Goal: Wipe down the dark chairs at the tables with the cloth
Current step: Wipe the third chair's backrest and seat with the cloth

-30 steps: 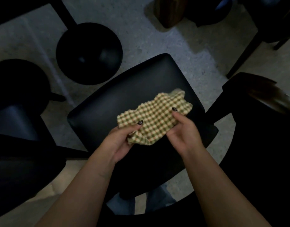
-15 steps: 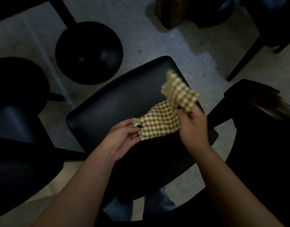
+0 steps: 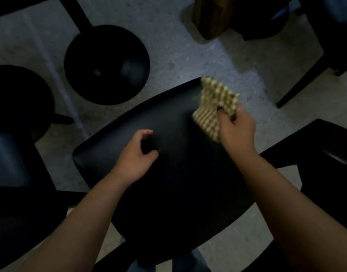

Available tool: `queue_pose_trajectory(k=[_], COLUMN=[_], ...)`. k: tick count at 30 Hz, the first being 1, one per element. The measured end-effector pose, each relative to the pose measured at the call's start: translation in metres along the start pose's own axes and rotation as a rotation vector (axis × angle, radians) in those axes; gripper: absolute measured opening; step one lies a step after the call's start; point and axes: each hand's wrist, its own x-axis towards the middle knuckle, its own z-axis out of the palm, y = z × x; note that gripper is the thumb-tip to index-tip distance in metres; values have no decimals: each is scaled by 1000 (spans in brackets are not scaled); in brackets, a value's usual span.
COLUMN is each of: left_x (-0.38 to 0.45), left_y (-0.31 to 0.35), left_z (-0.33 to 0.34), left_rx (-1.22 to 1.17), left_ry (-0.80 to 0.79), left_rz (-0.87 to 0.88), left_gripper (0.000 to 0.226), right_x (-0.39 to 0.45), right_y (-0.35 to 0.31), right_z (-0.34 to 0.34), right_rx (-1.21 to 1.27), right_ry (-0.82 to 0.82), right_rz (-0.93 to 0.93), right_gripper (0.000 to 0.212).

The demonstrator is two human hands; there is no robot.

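A dark chair seat (image 3: pixel 168 183) fills the middle of the head view, below me. My right hand (image 3: pixel 237 132) grips a yellow-and-brown checked cloth (image 3: pixel 213 107) over the seat's far right corner; the cloth is bunched and blurred. My left hand (image 3: pixel 137 156) hovers over the seat's middle, fingers loosely curled and apart, holding nothing.
A round black table base (image 3: pixel 107 64) with its post stands on the grey floor at the upper left. Another dark chair (image 3: pixel 13 154) is at the left, one (image 3: pixel 325 163) at the right. A wooden post (image 3: pixel 211 16) and a chair leg (image 3: pixel 302 79) are at the top right.
My left hand has let go of the cloth and drawn back over the seat. My right hand has carried the cloth up and right to the seat's far corner.
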Motion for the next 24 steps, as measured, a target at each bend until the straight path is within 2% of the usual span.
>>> queue_pose_trajectory(k=[1,3,6,8,12,16,18,21,24], left_x=[5,13,23,27,28,26,25,23,19], left_y=[-9,-25,-42,-50,-58,-60,-62,-70,-81], left_z=[-4,-12,-17,-16,-15,-15,-16,-18,-20], left_rx=[284,656,825,878,895,886,863,792,692], left_ry=[-17,-69,-125,-154,-121,-112,-109,-68,-26], left_rz=[77,123,42,21,56,75,94,135,161], left_gripper=[65,93,106,108,110,111,110,108,113], right_x=[12,30,46,51,53,46,38,35,51], right_y=[-2,0,13,24,42,51,51,55,59], right_z=[-1,2,18,33,63,81,90,100,98], right_rx=[-8,-88,-265,-320,-521,-783,-815,-811,-820], right_ry=[64,10,-274,-374,-458,-431,-428,-464,-465], right_rz=[-70,-208,-361,-382,-406,-511,-583,-600,-637], right_gripper=[18,19,35,48,61,78,75,60,56])
